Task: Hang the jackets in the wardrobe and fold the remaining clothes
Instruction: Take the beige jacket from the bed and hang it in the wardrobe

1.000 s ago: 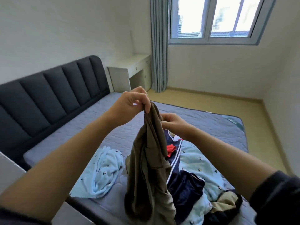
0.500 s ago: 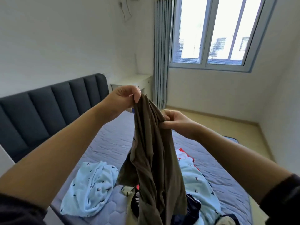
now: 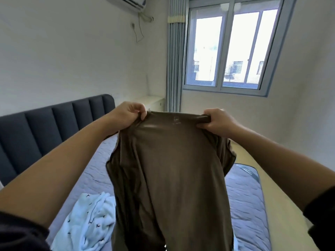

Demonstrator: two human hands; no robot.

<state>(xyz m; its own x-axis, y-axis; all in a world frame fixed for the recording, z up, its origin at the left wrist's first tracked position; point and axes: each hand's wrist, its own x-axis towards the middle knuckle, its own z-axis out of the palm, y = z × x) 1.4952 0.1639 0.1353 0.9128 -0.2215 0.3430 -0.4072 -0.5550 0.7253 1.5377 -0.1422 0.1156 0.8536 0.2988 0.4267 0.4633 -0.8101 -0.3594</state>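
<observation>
Holding a brown shirt (image 3: 168, 169) up in the air by its top edge, spread flat and facing the camera. Pinching one corner between thumb and curled fingers of the left hand (image 3: 128, 115); clutching the other corner, bunched, in the right hand (image 3: 215, 122). Both at about the same height and well apart, with the collar edge pulled nearly straight between them and a small label (image 3: 175, 119) showing at its middle. Hangs long axis downward from there, below both hands, and runs out of the bottom of the view, so cannot tell where the hem ends or whether it touches anything. Neither hand nearer than the other: held on both sides alike. Judging by the task, probably one for folding rather than hanging, which would mean lowering it forward and down onto the bed (image 3: 250, 205), directly beneath and beyond the cloth. Quilted grey-blue mattress there, no sheet, with bare space to the right and farther on; a crumpled light blue garment (image 3: 90, 220) lying at the near left, just beside the hanging shirt. Worth laying down clear of that. Dark padded headboard (image 3: 45, 127) along the left, a pale bedside table (image 3: 154, 102) past its end, then a striped curtain (image 3: 175, 60) beside a bright window (image 3: 230, 51). White walls, an air conditioner (image 3: 126, 2) up high, yellowish floor (image 3: 282, 196) to the right of the bed. No wardrobe in view.
</observation>
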